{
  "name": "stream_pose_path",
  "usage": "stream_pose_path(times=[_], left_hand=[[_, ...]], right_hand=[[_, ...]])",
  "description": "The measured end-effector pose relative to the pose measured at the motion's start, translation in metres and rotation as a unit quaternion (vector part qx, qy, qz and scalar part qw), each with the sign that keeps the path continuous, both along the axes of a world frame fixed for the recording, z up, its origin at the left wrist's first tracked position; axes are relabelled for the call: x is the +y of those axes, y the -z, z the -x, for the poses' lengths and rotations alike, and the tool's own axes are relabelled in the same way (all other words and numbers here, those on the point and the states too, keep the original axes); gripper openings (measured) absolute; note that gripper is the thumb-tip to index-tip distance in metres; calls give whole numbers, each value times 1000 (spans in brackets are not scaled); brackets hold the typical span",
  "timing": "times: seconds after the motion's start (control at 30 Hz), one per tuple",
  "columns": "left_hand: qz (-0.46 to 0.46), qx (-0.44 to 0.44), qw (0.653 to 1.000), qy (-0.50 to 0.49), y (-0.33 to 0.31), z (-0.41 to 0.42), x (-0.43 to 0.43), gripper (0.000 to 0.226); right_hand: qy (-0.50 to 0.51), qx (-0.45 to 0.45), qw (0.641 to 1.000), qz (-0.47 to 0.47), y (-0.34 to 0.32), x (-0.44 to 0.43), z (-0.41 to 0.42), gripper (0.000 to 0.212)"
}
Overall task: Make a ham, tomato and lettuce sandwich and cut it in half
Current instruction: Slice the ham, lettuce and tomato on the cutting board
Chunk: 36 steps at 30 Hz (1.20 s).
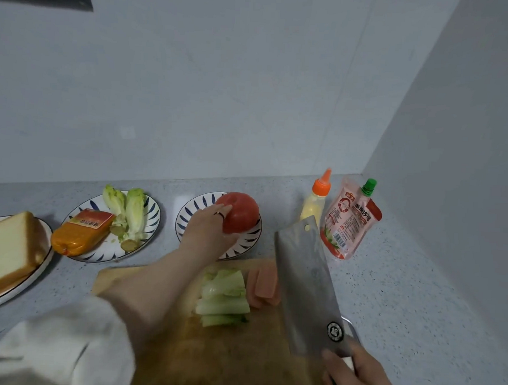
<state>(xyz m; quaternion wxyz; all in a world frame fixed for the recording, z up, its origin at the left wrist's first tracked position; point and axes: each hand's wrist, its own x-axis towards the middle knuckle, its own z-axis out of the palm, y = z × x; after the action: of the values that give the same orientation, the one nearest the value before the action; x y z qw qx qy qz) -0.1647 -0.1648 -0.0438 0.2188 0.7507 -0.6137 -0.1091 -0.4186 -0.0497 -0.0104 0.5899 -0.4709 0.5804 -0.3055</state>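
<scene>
A red tomato [241,215] sits on a blue-patterned plate [244,244] behind the wooden cutting board [235,337]. My left hand [209,229] reaches over the board and grips the tomato from its left side. My right hand [355,374] holds a steel cleaver [307,287] by the handle, its blade raised above the board's right edge. Cut lettuce pieces [225,296] and pink ham slices [264,286] lie on the board. Sliced bread [8,251] rests on a plate at the far left.
A second patterned plate [98,252] holds a packaged ham sausage [82,233] and lettuce hearts [128,213]. A yellow squeeze bottle [316,201] and a ketchup pouch [350,220] stand in the back right corner. Walls close off the back and right.
</scene>
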Motion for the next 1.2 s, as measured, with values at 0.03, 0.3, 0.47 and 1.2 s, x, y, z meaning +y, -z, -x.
stream_pose_path(times=[0.03,0.3,0.47,1.2], left_hand=[[-23,-15,1000,1,3,-1,-10,73],[-65,16,998,-19,19,-10,-55,105],[-34,96,995,-6,28,-17,-60,113],[41,173,984,0,-39,-23,71,88]], right_hand=[[2,-12,1000,-1,2,-2,-2,30],[-4,54,996,77,29,-22,-18,44],[-65,86,993,57,51,-37,-13,31],[-115,70,985,112,-4,-6,-41,33]])
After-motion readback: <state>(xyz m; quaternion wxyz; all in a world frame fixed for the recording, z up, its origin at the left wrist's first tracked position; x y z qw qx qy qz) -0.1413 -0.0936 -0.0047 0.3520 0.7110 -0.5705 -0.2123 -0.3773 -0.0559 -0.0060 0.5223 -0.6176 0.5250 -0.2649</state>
